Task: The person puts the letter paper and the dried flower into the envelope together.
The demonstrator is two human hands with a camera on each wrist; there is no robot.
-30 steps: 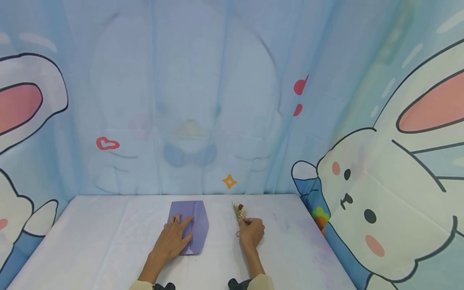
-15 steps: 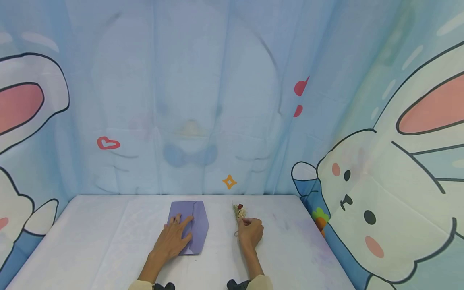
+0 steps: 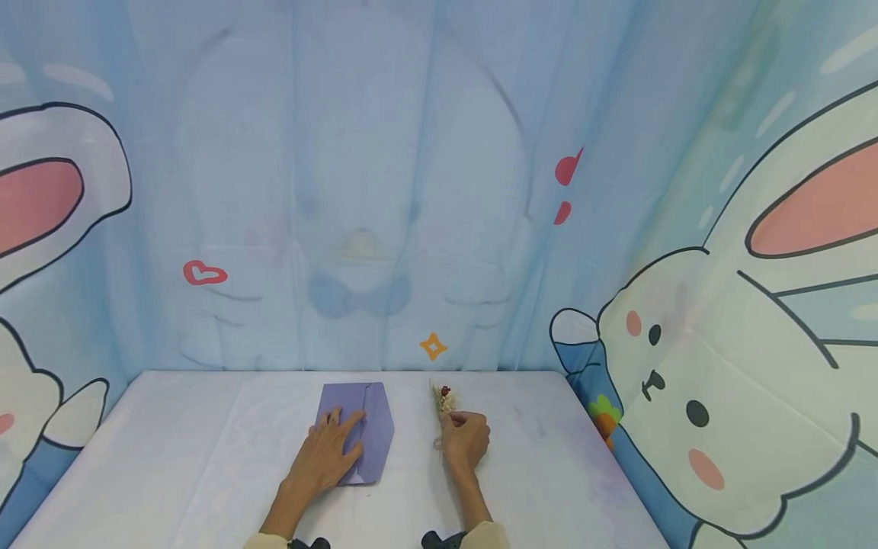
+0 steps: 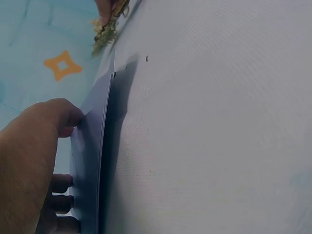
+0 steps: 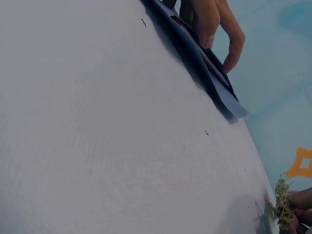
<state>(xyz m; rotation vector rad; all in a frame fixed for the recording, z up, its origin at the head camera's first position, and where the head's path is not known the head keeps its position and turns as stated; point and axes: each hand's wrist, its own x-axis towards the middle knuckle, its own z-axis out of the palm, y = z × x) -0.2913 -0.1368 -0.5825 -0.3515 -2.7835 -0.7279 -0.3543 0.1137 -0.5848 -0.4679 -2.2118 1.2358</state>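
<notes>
A flat purple paper envelope (image 3: 379,438) is laid on the white cloth-covered table (image 3: 549,473) and touched by the spread fingers of the left hand (image 3: 324,455). To its right, a small bunch of dried cream and dark-red flowers (image 3: 444,398) is pinched by the right hand (image 3: 466,440).

Smooth paper envelope (image 3: 379,435); dry, rough-looking flower sprig (image 3: 447,399); creased cloth backdrop (image 3: 357,152); matt, finely textured tablecloth (image 4: 219,131).
</notes>
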